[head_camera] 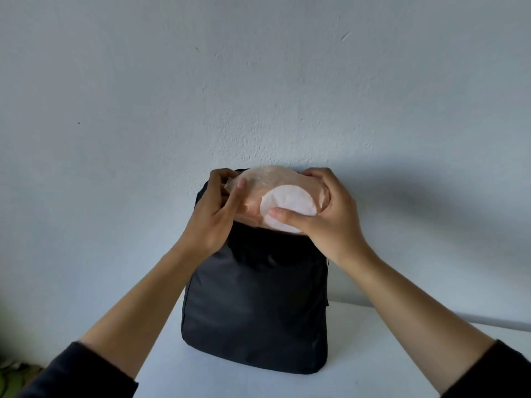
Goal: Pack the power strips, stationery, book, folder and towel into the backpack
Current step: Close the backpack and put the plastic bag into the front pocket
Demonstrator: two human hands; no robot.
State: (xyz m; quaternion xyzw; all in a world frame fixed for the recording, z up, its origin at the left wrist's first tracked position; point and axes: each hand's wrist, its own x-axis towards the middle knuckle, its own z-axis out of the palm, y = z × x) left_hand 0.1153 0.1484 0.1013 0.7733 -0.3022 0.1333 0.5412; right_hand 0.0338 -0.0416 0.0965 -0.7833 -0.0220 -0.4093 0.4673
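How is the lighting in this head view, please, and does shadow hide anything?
Head view: soft, dim light; a broad shadow falls on the wall right of the backpack; its black opening shows no detail; the towel gripped by left hand and right hand looks slightly blurred.

The black backpack (255, 311) stands upright on the white tabletop (373, 354) with its back close against the wall (258, 81), which leaves no way past behind it. Its top opening is blocked by the wrapped pink towel (275, 193), and the left grip (218, 214) and right grip (330, 214) clasp the towel's two ends. There is room to pass above the towel, and over the tabletop in front of the backpack and to its right.
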